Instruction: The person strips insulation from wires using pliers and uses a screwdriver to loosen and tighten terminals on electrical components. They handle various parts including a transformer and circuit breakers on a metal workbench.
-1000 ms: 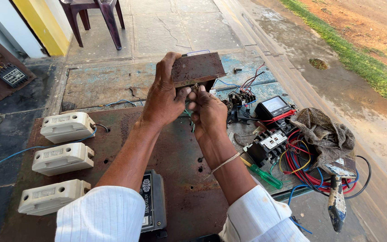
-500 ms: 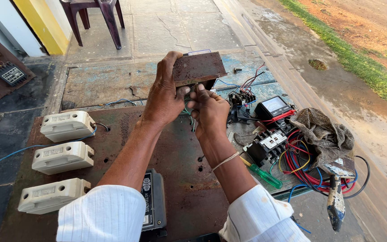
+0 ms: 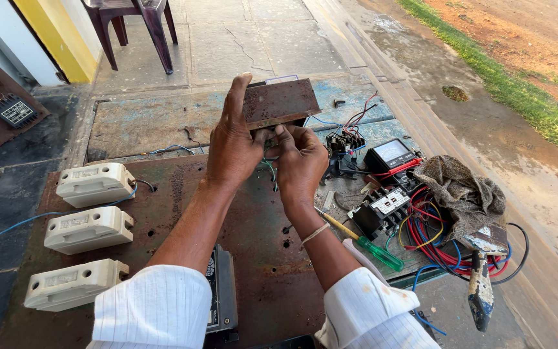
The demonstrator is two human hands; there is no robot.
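above a rusty metal panel (image 3: 182,213) laid flat on the ground, the left hand (image 3: 234,139) is wrapped around the near edge of a small rusted metal box (image 3: 279,102), thumb and fingers clamped on it and the forefinger stretched up its side, so the box is held clear of the panel and tilted toward the camera. the right hand (image 3: 299,158) sits just beneath it, its fingertips bunched together at the underside of the box, where thin green wires (image 3: 270,169) hang down; what exactly those fingers pinch is hidden. as far as can be judged, the wiring at the box is in mid-work: the box is not seated anywhere, and the loose bundle of red and blue wires (image 3: 434,239) lies unconnected to the right. three cream fuse blocks (image 3: 85,226) already sit in a column on the panel's left. a green-handled screwdriver (image 3: 363,242) lies untouched near the right wrist, beside a black contactor (image 3: 382,207).
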